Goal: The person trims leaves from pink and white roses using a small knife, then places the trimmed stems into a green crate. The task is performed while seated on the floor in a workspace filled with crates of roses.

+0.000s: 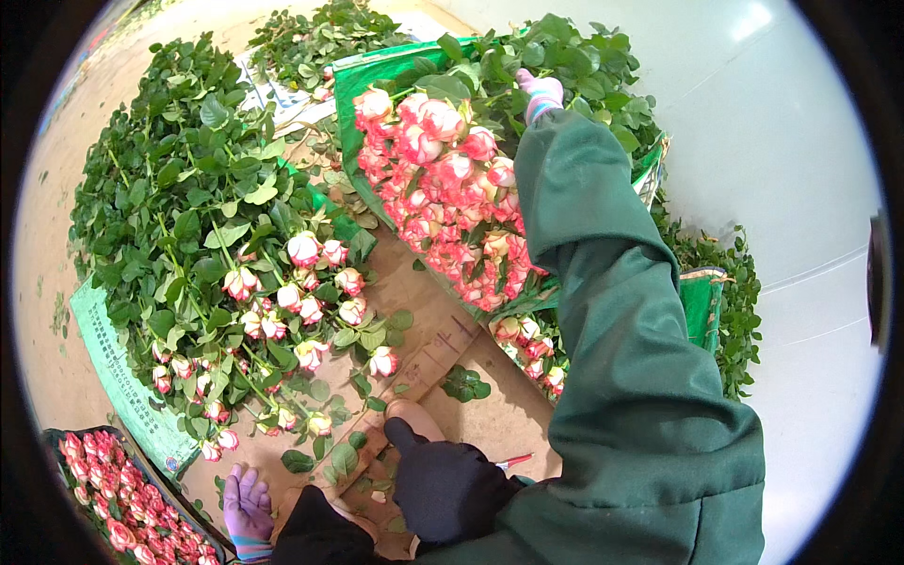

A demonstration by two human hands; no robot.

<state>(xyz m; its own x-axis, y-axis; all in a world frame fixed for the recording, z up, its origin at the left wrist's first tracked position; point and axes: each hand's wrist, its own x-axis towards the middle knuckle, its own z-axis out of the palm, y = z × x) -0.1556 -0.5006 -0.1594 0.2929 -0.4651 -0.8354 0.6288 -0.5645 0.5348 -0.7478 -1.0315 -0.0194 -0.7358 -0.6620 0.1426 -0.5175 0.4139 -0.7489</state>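
Observation:
My right hand, in a lilac glove with a striped cuff, reaches to the leafy stems above a dense bundle of pink-and-cream roses. Leaves hide most of its fingers, so I cannot tell whether it grips a stem. Green woven plastic sheeting lies under and around this bundle. At the lower left is my left hand, in a matching glove, with nothing in it and its fingers loosely apart. Beyond that hand spreads a large pile of rose stems, its blooms pointing towards me.
A dark crate of packed roses stands at lower left, beside a printed green sack. Between the piles lies a marked wooden board. A small red tool rests near my knee. More roses lie under my right arm, alongside a pale wall.

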